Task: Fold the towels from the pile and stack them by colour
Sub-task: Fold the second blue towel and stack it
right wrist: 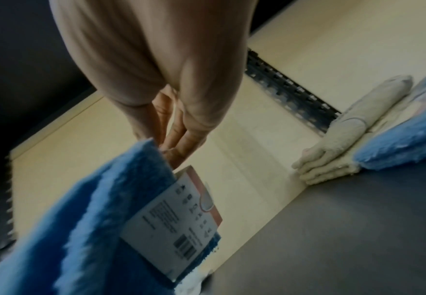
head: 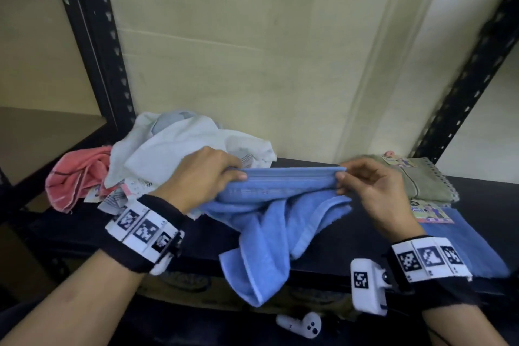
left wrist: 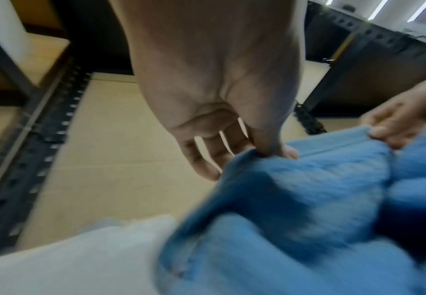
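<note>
A light blue towel [head: 276,213] hangs between both hands above the dark shelf [head: 351,222], its lower part draping over the shelf's front edge. My left hand [head: 207,177] pinches the towel's top hem at the left end; my right hand [head: 365,185] pinches the same hem at the right end. In the left wrist view the left hand [left wrist: 269,147] grips the blue towel [left wrist: 307,199]. In the right wrist view the right hand [right wrist: 171,143] holds the blue towel [right wrist: 100,209], whose paper label [right wrist: 179,221] hangs below. The unfolded pile, a white towel [head: 179,149] and a pink towel [head: 75,174], lies at the left.
At the right of the shelf lie a folded beige towel [head: 421,180] and a folded blue towel [head: 460,239] with a paper label. Black perforated uprights [head: 92,36] frame the shelf; a cardboard sheet [head: 252,50] backs it. A white controller [head: 303,324] lies below.
</note>
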